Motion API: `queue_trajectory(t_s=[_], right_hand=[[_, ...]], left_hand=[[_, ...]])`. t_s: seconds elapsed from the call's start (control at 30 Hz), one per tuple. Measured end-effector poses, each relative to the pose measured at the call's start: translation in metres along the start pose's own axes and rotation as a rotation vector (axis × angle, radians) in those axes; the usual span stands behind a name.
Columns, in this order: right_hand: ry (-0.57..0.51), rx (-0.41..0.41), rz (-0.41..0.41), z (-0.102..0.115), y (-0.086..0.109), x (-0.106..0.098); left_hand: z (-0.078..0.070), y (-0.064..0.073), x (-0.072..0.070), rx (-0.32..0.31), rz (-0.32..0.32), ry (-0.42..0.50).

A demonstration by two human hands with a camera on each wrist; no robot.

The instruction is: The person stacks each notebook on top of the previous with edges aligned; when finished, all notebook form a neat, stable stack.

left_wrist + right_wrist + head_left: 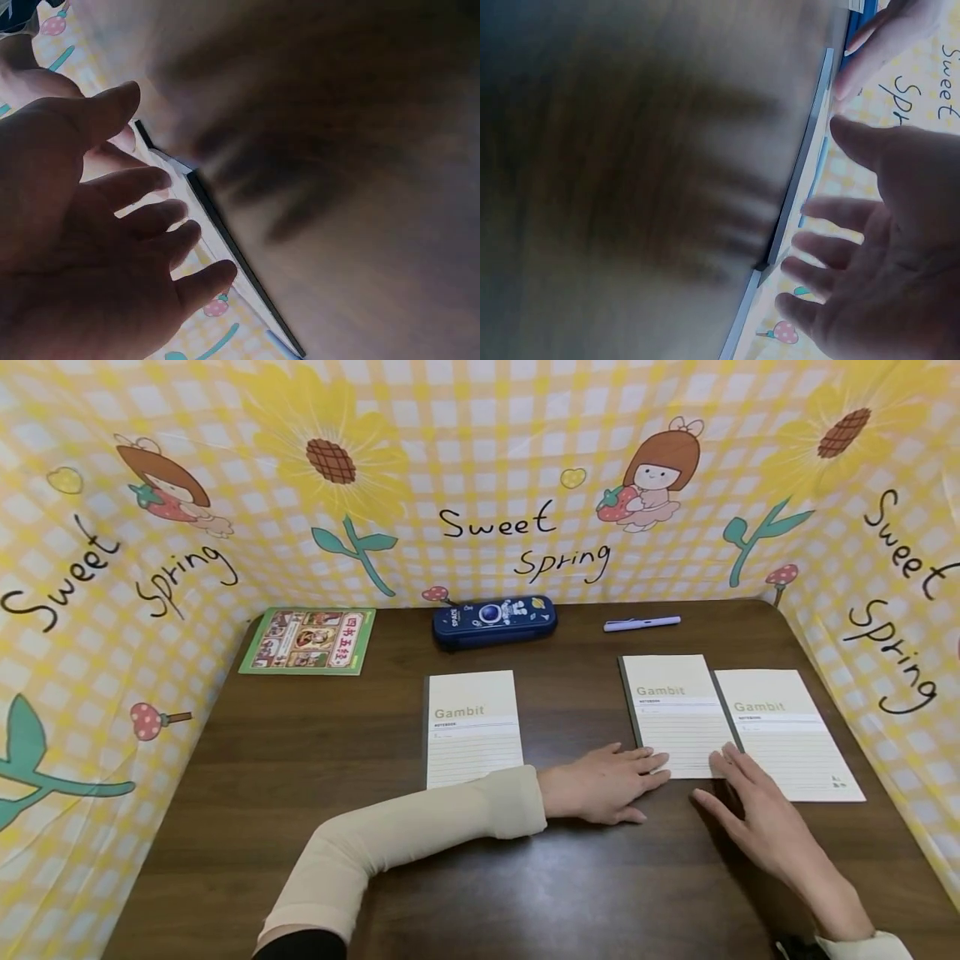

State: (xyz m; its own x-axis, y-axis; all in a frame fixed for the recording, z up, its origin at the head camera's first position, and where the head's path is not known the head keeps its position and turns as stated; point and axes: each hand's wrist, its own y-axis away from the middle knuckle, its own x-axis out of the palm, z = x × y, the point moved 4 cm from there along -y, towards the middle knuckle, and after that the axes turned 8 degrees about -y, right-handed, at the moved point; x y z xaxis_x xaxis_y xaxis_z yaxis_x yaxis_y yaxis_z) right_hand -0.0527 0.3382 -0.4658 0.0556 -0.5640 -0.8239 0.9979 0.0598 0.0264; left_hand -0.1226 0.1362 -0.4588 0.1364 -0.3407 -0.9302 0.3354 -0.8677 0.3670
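Three cream notebooks marked "Gambit" lie on the dark wooden table. My left hand point(607, 781) reaches across from the left with its fingers extended, fingertips over the lower left corner of the middle notebook point(678, 727). At that notebook's lower right corner is my right hand point(761, 818), thumb spread apart and fingertips at the edge. The right notebook point(787, 739) sits against the middle one's right side, partly behind the right hand. My left sleeve overlaps the bottom of the left notebook point(472, 718). Both wrist views show straight or slightly bent fingers gripping nothing.
Along the back of the table point(300, 852) are a green-bordered booklet point(311, 642), a dark blue space-themed pencil case point(495, 622) and a lilac pen point(642, 624). A yellow checked cloth point(480, 452) with flowers and lettering walls in the back and both sides.
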Motion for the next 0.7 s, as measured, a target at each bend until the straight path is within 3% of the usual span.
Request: queue_trajectory(t_s=[0.1,0.4,0.7], right_hand=[[-0.013,0.012,0.076,-0.0018,0.0021,0.0049],[-0.019,0.02,0.119,-0.0044,0.0035,0.0075],[-0.023,-0.034,0.076,0.0,0.0046,0.0095]], left_hand=[[-0.002,-0.0036,-0.0002,-0.016,0.008,-0.016],[-0.0032,-0.0084,0.0012,-0.032,0.017,-0.037],[-0.0015,-0.0033,-0.0006,-0.049,0.059,-0.033]])
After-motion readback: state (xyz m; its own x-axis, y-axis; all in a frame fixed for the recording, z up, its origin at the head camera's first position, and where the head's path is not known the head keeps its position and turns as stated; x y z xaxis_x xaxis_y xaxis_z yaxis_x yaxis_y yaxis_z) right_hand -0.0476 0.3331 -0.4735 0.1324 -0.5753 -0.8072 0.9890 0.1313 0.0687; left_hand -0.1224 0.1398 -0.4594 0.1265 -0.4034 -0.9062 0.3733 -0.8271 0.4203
